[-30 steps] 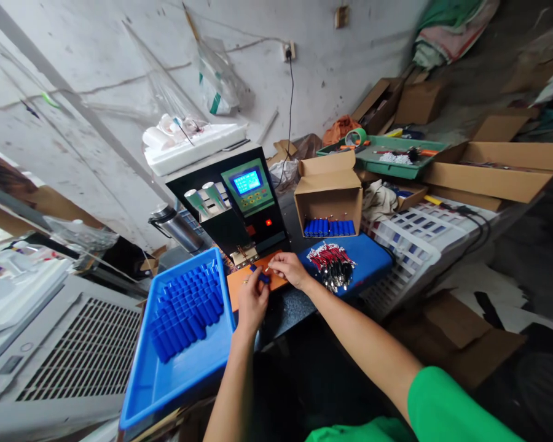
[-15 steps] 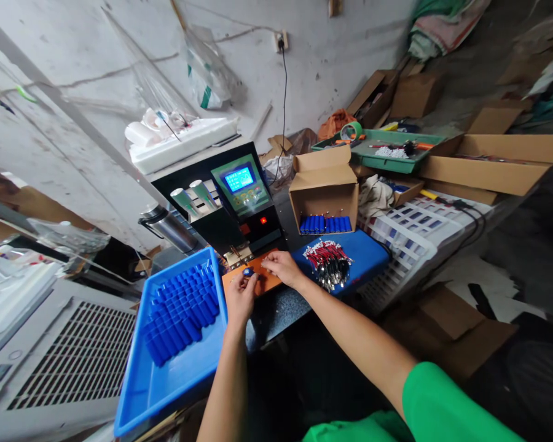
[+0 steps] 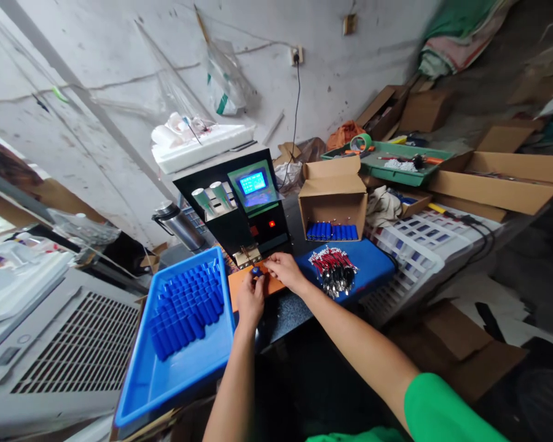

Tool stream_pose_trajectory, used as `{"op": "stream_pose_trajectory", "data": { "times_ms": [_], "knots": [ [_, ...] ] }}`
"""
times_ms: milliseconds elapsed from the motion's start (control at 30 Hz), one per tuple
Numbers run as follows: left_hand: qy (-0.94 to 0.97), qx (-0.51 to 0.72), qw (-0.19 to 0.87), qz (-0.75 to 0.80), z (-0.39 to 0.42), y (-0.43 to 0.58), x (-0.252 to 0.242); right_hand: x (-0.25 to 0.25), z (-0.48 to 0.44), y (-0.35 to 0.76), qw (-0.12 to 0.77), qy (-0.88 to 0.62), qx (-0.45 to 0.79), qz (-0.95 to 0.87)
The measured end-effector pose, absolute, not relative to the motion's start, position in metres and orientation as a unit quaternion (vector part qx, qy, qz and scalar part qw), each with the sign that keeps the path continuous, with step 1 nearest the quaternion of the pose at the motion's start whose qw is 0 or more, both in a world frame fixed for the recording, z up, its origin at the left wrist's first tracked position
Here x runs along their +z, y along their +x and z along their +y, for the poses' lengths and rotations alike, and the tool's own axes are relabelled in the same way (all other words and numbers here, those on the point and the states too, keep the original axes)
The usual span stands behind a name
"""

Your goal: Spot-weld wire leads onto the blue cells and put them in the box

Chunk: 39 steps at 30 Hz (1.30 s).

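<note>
My left hand (image 3: 251, 297) is closed on a blue battery cell (image 3: 257, 271), seen end-on at the electrodes of a black spot welder (image 3: 281, 216). Under both hands lies an orange board (image 3: 236, 283). My right hand (image 3: 284, 271) pinches its fingertips together just right of the cell; whatever they hold is too small to make out. Left of the board, a blue tray (image 3: 152, 393) holds rows of blue battery cells (image 3: 188, 313). To the right, a bundle of red and black wires (image 3: 334, 270) with white connectors rests on a blue pad (image 3: 373, 261).
Behind the pad stands an open cardboard box (image 3: 334, 205) with blue cells inside. A steel flask (image 3: 182, 226) is left of the welder. A green tray (image 3: 396, 175) and a white plastic crate (image 3: 412, 245) are at the right.
The view has shifted, so the scene sits slightly lower and further right. My left hand has brought the cell closer to the welder's electrodes; my right hand stays beside it.
</note>
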<state>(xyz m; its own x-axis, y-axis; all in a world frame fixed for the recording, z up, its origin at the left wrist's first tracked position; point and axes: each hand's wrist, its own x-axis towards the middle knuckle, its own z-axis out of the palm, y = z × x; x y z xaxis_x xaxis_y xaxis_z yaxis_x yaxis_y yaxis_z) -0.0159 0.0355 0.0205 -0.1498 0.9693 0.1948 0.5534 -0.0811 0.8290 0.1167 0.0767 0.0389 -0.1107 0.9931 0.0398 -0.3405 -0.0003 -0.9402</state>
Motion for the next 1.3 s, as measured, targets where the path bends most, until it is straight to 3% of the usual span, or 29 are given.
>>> {"op": "stream_pose_trajectory", "data": {
  "times_ms": [233, 600, 1300],
  "knots": [
    [0.619, 0.404, 0.229, 0.634, 0.032, -0.015, 0.023, 0.045, 0.074, 0.107, 0.543, -0.368, 0.608, -0.447],
    [0.625, 0.393, 0.199, 0.645, 0.032, -0.014, 0.024, 0.037, 0.079, 0.106, 0.494, -0.466, 0.437, -0.59],
    [0.622, 0.354, 0.166, 0.679, 0.029, -0.011, 0.029, 0.048, 0.077, 0.111, 0.465, -0.477, 0.397, -0.631]
  ]
}}
